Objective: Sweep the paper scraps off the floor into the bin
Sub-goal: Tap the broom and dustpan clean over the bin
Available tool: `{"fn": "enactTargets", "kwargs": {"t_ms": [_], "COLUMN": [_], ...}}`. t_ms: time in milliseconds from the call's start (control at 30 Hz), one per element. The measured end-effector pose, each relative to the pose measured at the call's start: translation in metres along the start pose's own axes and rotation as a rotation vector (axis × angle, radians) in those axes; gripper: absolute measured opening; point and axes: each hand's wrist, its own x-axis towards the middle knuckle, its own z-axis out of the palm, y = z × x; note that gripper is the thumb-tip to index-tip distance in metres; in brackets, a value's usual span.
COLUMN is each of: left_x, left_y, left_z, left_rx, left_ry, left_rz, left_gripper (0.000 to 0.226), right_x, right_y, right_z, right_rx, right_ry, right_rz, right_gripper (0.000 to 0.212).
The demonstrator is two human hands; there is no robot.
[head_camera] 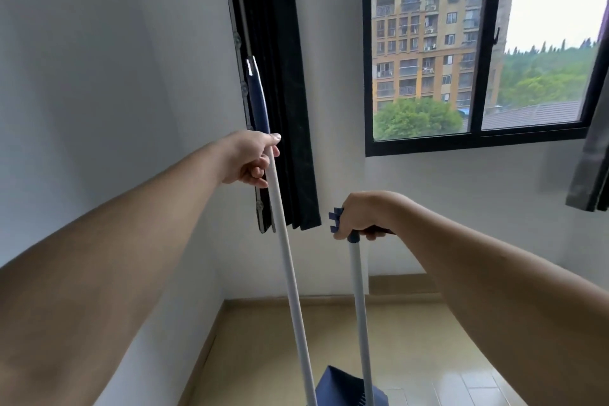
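My left hand (252, 160) is closed around a broom handle (290, 273), a long white pole with a dark blue upper grip, leaning up toward the wall corner. My right hand (362, 216) grips the dark blue top of a dustpan handle (361, 306), a shorter white pole standing almost upright. The navy dustpan (342, 387) sits at the pole's foot on the floor, cut off by the bottom edge. The broom head is out of view. No paper scraps and no bin appear in the frame.
A white wall corner lies ahead, with a dark folded curtain (286, 109) hanging beside the broom. A black-framed window (478, 138) is to the right. Beige tiled floor (428, 339) with a tan skirting board spreads below.
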Motion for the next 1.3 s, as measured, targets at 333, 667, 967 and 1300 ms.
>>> {"fn": "enactTargets", "kwargs": {"t_ms": [333,667,967,1300], "left_x": [-0.004,-0.013,-0.008,-0.008], "left_y": [0.047,0.066,0.054,0.033], "left_z": [0.046,0.071,0.071,0.046], "left_rx": [0.504,0.461,0.423,0.373], "left_ry": [0.253,0.292,0.395,0.424], "left_rz": [0.318,0.466,0.448,0.408], "left_gripper": [0.043,0.042,0.037,0.034], "right_x": [-0.003,0.000,0.021,0.046], "right_y": [0.007,0.002,-0.007,-0.047], "right_z": [-0.025,-0.028,-0.017,0.015], "right_rx": [-0.001,0.212,0.430,0.432], "right_ry": [-0.074,-0.064,-0.191,-0.069], "right_rz": [-0.104,-0.172,-0.190,-0.146], "right_gripper": [0.011,0.027,0.032,0.028]}}
